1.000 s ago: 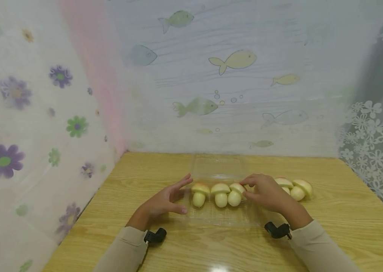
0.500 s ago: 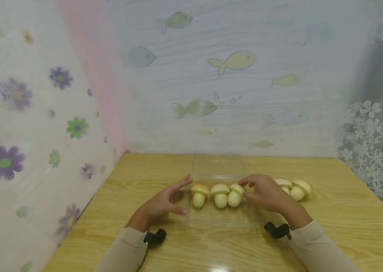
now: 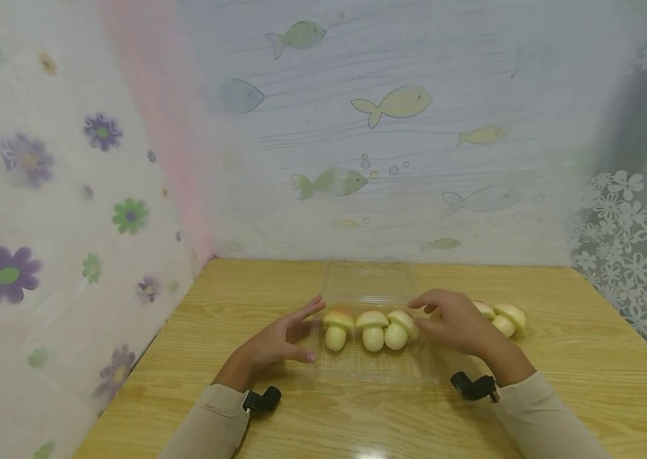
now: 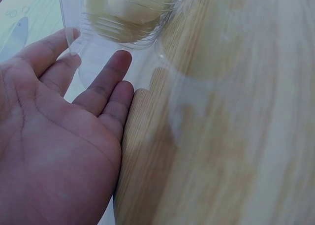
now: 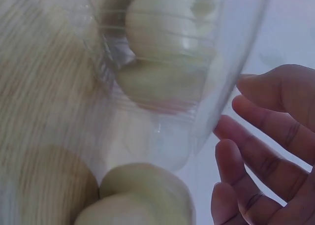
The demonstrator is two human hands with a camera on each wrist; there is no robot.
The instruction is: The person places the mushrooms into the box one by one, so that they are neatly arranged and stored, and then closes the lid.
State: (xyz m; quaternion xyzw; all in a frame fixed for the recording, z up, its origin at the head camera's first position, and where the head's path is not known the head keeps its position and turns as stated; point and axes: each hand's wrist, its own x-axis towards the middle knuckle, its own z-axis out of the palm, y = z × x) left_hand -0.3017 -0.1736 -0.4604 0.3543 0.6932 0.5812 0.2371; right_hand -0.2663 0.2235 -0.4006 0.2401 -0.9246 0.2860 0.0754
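A clear plastic clamshell box (image 3: 369,371) lies on the table with its lid (image 3: 369,278) folded back. In its base sit 3 pale yellow mushroom-shaped pieces (image 3: 371,328), with faint pink on a cap. My left hand (image 3: 274,341) rests at the box's left side, fingers spread, fingertips right at its rim (image 4: 66,20). On the other side, my right hand (image 3: 461,322) is beside the rightmost mushroom-shaped piece (image 3: 398,331). Its thumb and fingers are loosely bent at the clear box wall (image 5: 231,72), holding nothing.
More mushroom-shaped pieces (image 3: 511,319) lie on the wooden table (image 3: 564,370) right of the box, partly hidden by my right hand. A fish-patterned curtain (image 3: 392,140) hangs behind the table, a flowered one (image 3: 59,210) at left.
My right hand has drawn back slightly to the right, off the rightmost mushroom-shaped piece. My left hand, the box and the pieces look unmoved.
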